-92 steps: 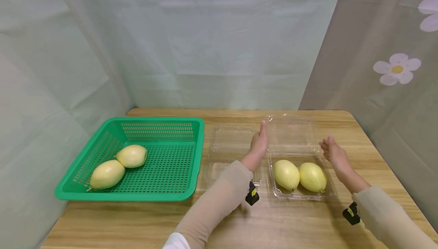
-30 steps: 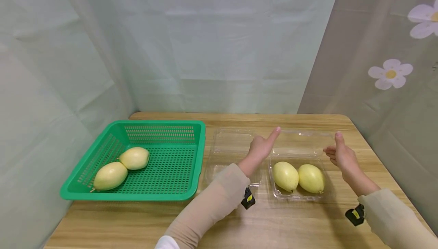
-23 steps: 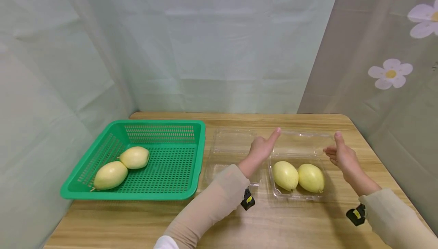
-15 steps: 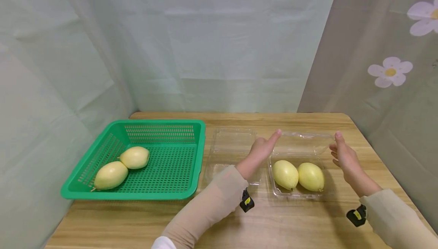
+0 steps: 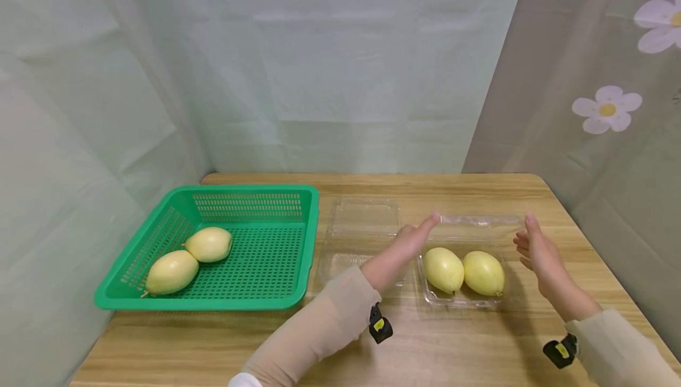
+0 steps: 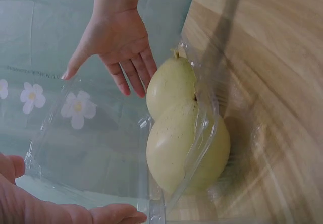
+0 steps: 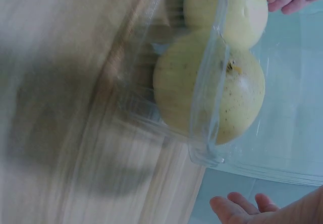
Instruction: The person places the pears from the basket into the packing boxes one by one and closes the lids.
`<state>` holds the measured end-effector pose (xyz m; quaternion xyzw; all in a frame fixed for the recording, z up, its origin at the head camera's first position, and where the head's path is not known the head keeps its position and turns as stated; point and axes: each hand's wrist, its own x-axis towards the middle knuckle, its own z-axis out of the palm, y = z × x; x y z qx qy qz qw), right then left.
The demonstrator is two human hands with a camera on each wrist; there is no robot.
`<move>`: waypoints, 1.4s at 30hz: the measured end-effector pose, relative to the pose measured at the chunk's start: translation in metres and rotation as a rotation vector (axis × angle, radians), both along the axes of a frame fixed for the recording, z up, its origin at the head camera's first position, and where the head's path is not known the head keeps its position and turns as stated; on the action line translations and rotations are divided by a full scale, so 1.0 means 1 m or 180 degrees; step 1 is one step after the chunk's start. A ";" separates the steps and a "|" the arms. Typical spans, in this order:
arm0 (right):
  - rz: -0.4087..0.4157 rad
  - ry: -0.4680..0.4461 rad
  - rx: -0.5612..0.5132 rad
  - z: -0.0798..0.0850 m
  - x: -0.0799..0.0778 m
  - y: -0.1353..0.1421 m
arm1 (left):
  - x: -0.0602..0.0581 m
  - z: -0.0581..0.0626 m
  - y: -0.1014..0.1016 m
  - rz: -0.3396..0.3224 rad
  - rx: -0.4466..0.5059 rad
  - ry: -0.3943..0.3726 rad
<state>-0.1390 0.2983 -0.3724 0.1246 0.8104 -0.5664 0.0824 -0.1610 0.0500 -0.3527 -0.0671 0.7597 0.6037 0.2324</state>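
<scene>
Two pale yellow pears [image 5: 444, 270] sit side by side in the base of a clear plastic clamshell box [image 5: 468, 303] at the right of the table. Its hinged lid [image 5: 473, 228] stands raised behind them, between my two hands. My left hand [image 5: 400, 250] is at the lid's left side, fingers straight and thumb tip right at the lid's upper edge. At the lid's right side is my right hand [image 5: 544, 258], thumb up and fingers extended. The left wrist view shows the right palm [image 6: 123, 37] spread, close to the lid's far corner.
A second clear clamshell box [image 5: 362, 218] lies opened beside the first, partly behind my left forearm. On the left stands a green plastic basket [image 5: 266, 304] with two more pears [image 5: 172, 272]. Pale curtains [image 5: 340, 68] close off the back and sides of the wooden table [image 5: 425, 357].
The lid has swung up from lying back on the table and now leans further toward me. Both hands have followed it, drawing back slightly toward me. The pears have stayed put.
</scene>
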 end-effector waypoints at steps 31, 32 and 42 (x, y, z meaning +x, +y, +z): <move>-0.0290 -0.0359 -0.0331 -0.027 0.042 -0.007 | 0.034 -0.022 -0.004 -0.0191 0.0134 0.0237; -0.0285 -0.0351 -0.0303 -0.029 0.043 -0.007 | 0.035 -0.023 -0.003 -0.0178 0.0119 0.0209; -0.0457 -0.0276 -0.0488 -0.036 0.050 -0.009 | 0.045 -0.029 -0.001 -0.0136 0.0270 0.0112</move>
